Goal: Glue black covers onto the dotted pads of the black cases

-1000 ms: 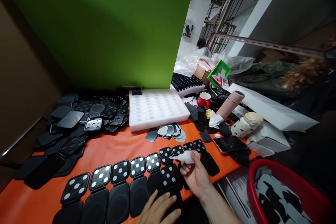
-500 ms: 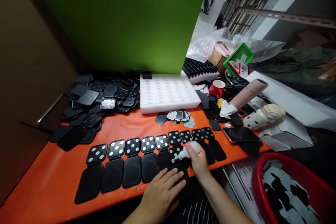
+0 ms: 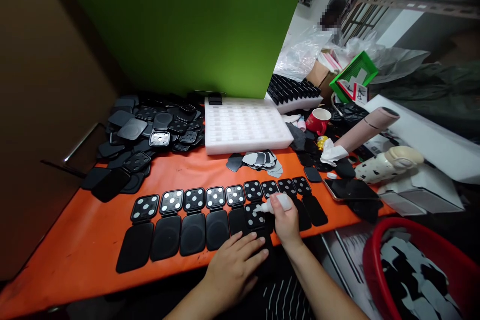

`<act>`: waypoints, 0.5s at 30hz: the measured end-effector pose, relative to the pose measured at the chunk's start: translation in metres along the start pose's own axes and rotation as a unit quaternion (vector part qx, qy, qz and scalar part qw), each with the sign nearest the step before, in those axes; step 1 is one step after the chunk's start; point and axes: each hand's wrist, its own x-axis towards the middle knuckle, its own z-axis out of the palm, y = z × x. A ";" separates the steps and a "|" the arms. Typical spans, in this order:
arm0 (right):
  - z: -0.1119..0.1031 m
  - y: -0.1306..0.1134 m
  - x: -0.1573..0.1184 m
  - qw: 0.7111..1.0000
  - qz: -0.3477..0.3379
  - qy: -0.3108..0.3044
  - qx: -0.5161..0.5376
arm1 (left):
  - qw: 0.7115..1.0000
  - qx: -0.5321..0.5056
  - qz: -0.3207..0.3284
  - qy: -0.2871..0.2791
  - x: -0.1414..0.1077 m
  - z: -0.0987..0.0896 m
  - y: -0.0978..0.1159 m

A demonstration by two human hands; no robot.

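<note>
My right hand [image 3: 287, 222] is wrapped round a small white squeeze bottle [image 3: 275, 204]. The bottle's nozzle points left, over a black square piece with pale dots [image 3: 255, 216]. My left hand [image 3: 238, 262] lies with its fingers spread at the near edge of that piece, on its dark lower flap, which is mostly hidden. Several hinged black cases [image 3: 145, 207] stand opened in a row along the orange table cover [image 3: 180, 172], their upper halves bearing pale dots. Behind the row sits a small pile of grey and black thin sheets [image 3: 260, 160].
At the back left is a heap of black cases [image 3: 161, 122]. A white foam tray [image 3: 245, 127] stands against the green panel [image 3: 180, 25]. On the right are a red mug [image 3: 318, 121], a pink bottle [image 3: 369, 130], a phone [image 3: 350, 189] and a red bin [image 3: 375, 255].
The view has shifted, so the scene sits slightly further right and higher. The bottle nozzle has moved from the dotted piece's lower left towards its upper part. My left hand stays spread.
</note>
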 end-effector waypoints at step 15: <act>-0.003 0.010 0.002 0.999 -0.029 -0.031 -0.034 | 1.000 -0.008 -0.004 0.009 -0.003 0.008 -0.003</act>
